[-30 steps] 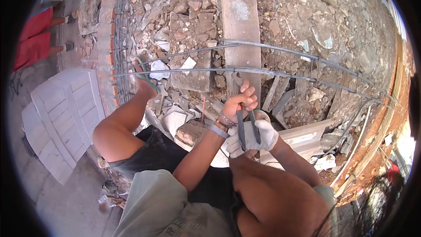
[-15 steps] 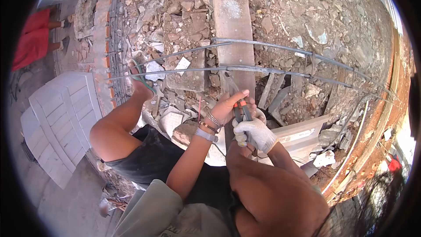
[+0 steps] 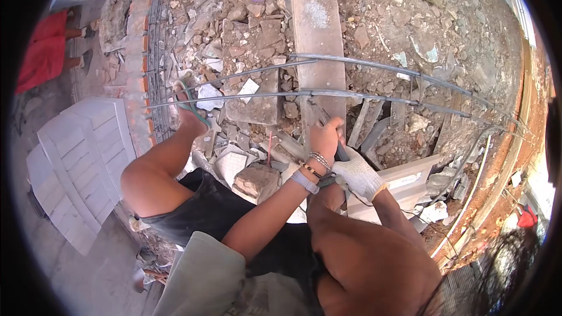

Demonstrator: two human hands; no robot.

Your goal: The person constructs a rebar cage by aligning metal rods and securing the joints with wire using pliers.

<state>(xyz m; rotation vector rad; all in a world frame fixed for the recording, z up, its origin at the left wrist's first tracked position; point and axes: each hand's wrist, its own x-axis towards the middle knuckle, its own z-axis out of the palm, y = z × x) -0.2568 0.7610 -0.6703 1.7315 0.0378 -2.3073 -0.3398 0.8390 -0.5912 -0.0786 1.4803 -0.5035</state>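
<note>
My right hand (image 3: 358,177), in a white knit glove, is closed around the handles of a pair of pincers (image 3: 341,153). The dark handles point up toward the steel bars, and much of the tool is hidden. My left hand (image 3: 325,140), bare with bracelets and a watch at the wrist, lies over the pincers with its fingers curled; what they grip is hidden. Just beyond both hands, a thin steel bar (image 3: 257,96) overlaps a thicker rebar (image 3: 374,96) across a wooden plank (image 3: 319,35). A second rebar (image 3: 374,64) runs behind it.
Broken bricks, tile and soil surround the plank. A pale channel-shaped piece (image 3: 404,181) lies right of my gloved hand. More rebar (image 3: 153,52) runs along a brick edge at left, near my sandalled foot (image 3: 190,105). A person in red (image 3: 47,52) is at far left.
My left hand has moved right and closed over the pincers, covering the orange parts seen before. My gloved hand has shifted slightly right. The view has shifted a little.
</note>
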